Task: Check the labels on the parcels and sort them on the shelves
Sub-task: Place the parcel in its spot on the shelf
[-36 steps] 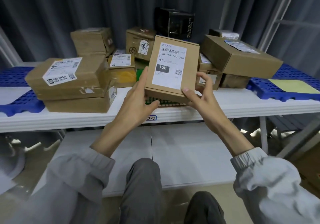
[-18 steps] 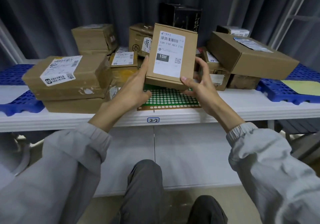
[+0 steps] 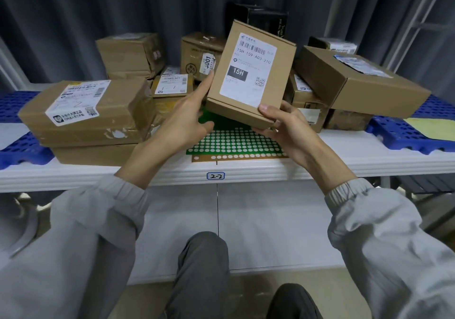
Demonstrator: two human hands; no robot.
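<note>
A flat brown parcel with a white label reading 15H is held tilted above the white shelf, label toward me. My left hand holds its left edge, index finger straight along the side and thumb below. My right hand grips the lower right corner, thumb on the front face and fingers behind. Under the parcel lies a green mat with white dots. The shelf's front edge carries a tag marked 2-2.
Several brown parcels crowd the shelf: a labelled stack at left, boxes behind, a large tilted box at right, a black box at the back. Blue pallets flank both ends. Dark curtain behind; my knees below.
The parcel has risen slightly and tilted clockwise, with both hands still on it. More of the green dotted mat shows beneath it.
</note>
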